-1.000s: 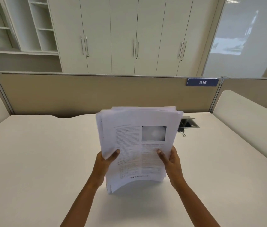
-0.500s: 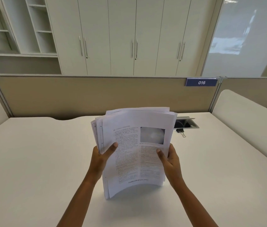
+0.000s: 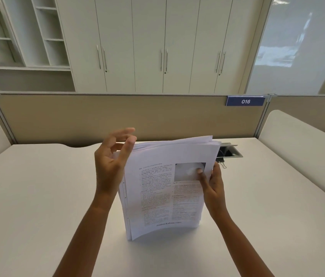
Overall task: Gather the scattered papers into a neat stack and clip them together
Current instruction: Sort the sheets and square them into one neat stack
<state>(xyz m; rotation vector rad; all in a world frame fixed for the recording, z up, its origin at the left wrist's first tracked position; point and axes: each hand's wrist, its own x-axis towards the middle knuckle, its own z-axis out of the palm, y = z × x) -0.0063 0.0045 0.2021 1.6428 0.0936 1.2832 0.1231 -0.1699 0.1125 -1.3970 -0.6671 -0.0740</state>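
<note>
White papers (image 3: pixel 157 196) stand on their bottom edge on the worktop (image 3: pixel 37 196), bowed a little. The right hand (image 3: pixel 213 188) pinches the right edge, thumb on the front sheet. The left hand (image 3: pixel 109 166) is at the top left corner, fingers (image 3: pixel 125 131) loose and spread, holding nothing. The sheets look uneven at the top, so patting top and side flat should square them before reaching for the clip (image 3: pixel 222 163) just behind the right hand

2 slim arms show, the left forearm (image 3: pixel 81 226) and the right forearm (image 3: pixel 243 242) bare up to the wrists. The left hand (image 3: pixel 110 166) has long, slender fingers. The right hand (image 3: pixel 214 188) has a short, pale nail on its thumb (image 3: pixel 202 177).
</note>
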